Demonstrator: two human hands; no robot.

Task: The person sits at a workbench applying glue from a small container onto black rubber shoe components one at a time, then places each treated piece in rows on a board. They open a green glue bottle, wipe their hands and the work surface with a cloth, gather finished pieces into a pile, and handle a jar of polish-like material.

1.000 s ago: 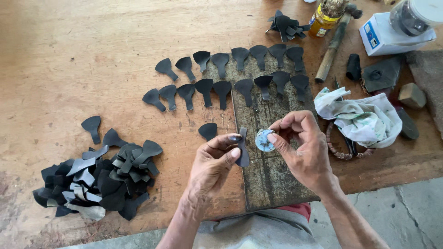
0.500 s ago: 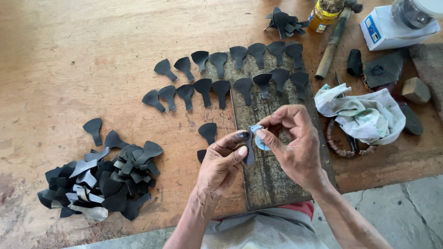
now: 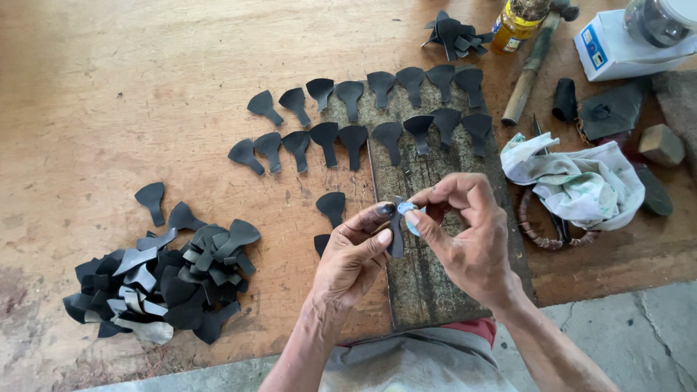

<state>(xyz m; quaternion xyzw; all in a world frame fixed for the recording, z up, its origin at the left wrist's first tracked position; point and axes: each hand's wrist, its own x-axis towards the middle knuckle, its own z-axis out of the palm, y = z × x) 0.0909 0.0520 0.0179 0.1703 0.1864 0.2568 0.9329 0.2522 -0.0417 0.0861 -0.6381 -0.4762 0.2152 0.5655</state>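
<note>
Hands meet over the dark board (image 3: 428, 290): your left hand (image 3: 356, 258) pinches the black paddle-shaped piece (image 3: 396, 236), long axis hanging downward, while your right hand (image 3: 468, 239) pinches the small pale blue disc (image 3: 408, 212) against its top.

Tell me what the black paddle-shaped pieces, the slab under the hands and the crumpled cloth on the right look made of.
Black paddle-shaped pieces: probably thin rubber or leather, matte; those in the pile curl and show grey undersides.
Slab: looks like weathered wood, grey, rough and speckled; stone can't be ruled out.
Crumpled cloth: soft woven fabric, whitish and stained, lying in loose folds.
</note>
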